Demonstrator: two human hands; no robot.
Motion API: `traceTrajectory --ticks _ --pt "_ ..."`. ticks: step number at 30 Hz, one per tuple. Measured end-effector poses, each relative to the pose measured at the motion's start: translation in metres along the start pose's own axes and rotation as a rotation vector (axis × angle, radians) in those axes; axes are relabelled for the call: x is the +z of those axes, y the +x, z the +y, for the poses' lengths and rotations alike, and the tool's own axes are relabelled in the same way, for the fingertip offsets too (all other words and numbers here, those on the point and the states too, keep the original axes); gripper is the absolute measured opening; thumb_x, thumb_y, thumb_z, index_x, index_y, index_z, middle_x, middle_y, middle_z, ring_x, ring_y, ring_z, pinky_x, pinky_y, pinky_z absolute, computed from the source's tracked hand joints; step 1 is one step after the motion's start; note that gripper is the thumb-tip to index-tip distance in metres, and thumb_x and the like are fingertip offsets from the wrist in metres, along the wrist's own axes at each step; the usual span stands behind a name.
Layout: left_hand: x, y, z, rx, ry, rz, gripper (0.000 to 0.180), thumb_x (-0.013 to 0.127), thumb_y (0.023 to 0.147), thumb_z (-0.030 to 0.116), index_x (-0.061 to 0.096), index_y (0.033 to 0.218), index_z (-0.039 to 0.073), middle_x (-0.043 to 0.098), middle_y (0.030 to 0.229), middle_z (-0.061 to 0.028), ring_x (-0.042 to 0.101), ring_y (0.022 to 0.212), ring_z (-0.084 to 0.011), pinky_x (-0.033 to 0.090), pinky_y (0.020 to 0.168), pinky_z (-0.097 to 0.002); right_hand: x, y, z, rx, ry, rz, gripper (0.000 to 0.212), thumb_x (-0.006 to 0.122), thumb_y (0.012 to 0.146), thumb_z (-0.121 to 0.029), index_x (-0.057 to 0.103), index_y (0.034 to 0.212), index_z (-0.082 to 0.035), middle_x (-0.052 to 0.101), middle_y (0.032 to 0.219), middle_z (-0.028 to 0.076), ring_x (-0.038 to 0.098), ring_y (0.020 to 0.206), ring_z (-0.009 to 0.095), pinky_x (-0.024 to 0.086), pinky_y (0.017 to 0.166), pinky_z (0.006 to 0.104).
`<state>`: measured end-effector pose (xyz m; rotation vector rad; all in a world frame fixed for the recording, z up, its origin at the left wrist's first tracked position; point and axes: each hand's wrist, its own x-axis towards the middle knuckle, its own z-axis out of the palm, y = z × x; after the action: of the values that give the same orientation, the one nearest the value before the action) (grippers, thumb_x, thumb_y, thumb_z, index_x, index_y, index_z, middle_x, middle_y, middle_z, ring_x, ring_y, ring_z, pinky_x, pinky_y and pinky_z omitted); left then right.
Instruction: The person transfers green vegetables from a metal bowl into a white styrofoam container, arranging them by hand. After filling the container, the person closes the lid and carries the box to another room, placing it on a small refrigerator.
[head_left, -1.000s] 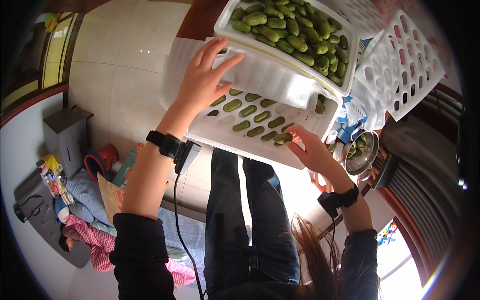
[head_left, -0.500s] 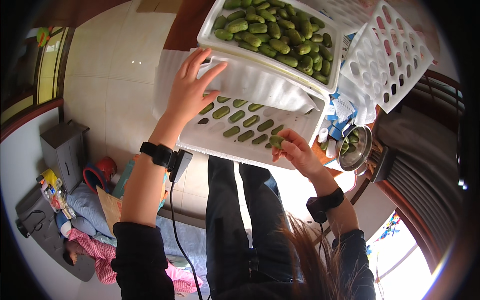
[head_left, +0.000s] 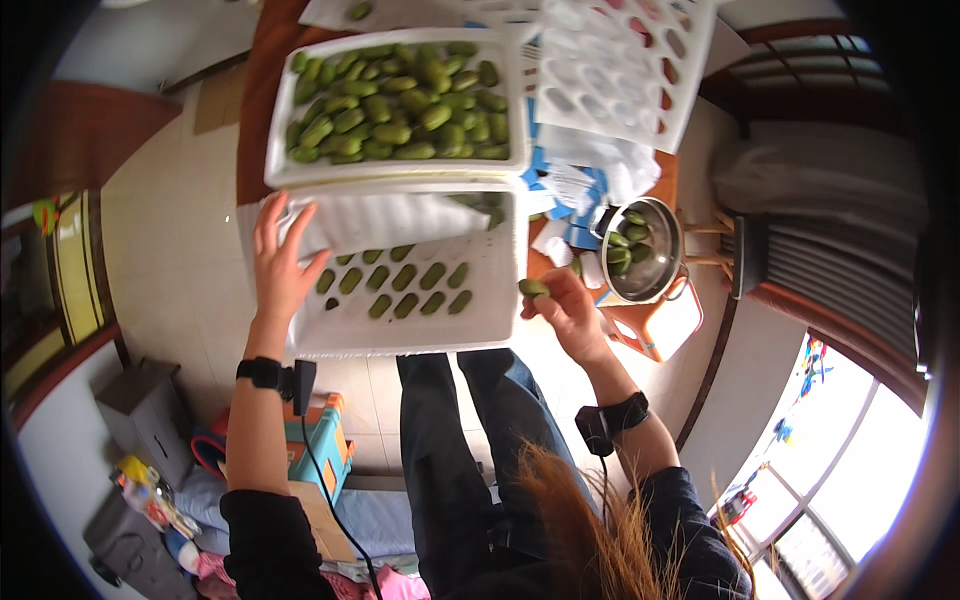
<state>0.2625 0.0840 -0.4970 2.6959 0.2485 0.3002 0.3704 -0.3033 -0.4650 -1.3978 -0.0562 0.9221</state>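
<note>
My right hand (head_left: 570, 310) pinches a small green oblong fruit (head_left: 532, 287) between thumb and fingers, just right of the near white foam box (head_left: 380, 344). Inside that box, similar fruits sit in slanted rows of slots. A thin white foam sheet (head_left: 400, 228) is folded back over the box's far half and hides part of the rows. My left hand (head_left: 283, 270) rests at the box's left side, fingers spread, by the sheet's left end. Beyond it, a second white foam box (head_left: 522, 110) is heaped with loose green fruits.
Right of the boxes, a steel pot (head_left: 662, 268) holds several fruits. White slotted sheets (head_left: 610, 70) lie at the back right, near blue and white wrapping scraps (head_left: 575, 195). A teal and orange box (head_left: 325, 445) stands on the floor. Cables hang from both wrist bands.
The view has turned, so the boxes now appear squarer and farther left. My right hand, still pinching the fruit, is now beyond the near box's right edge. My left hand stays by the sheet.
</note>
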Motion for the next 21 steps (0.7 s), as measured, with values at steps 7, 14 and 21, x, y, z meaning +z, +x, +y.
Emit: traceTrajectory --ticks 7,14,21 --pt "0.000 0.001 0.003 -0.020 0.106 -0.042 0.070 0.081 0.067 0.016 0.053 0.131 0.015 0.034 0.147 -0.0107 0.033 0.133 -0.0354 0.034 0.108 -0.0465 -0.115 -0.021 0.018 -0.044 -0.705 0.908 0.020 0.065 0.086 -0.012 0.058 0.102 -0.002 0.066 0.078 0.007 0.063 0.069 0.016 0.050 0.063 0.0291" --pt "0.001 0.003 0.009 -0.031 0.131 -0.085 0.070 0.082 0.066 0.016 0.054 0.130 0.013 0.032 0.147 -0.0118 0.031 0.135 -0.0345 0.032 0.109 -0.0458 -0.113 -0.039 0.030 -0.279 -0.819 0.831 0.018 0.065 0.083 -0.002 0.059 0.100 -0.004 0.059 0.072 0.005 0.053 0.055 0.016 0.045 0.054 0.0291" --pt "0.001 0.004 0.008 -0.021 0.151 -0.093 0.070 0.082 0.065 0.016 0.054 0.129 0.012 0.032 0.147 -0.0131 0.030 0.136 -0.0344 0.031 0.109 -0.0466 -0.049 -0.003 0.071 -0.078 -1.152 0.690 0.042 0.063 0.087 -0.022 0.048 0.121 -0.002 0.058 0.110 0.021 0.061 0.095 0.039 0.053 0.074 0.0433"
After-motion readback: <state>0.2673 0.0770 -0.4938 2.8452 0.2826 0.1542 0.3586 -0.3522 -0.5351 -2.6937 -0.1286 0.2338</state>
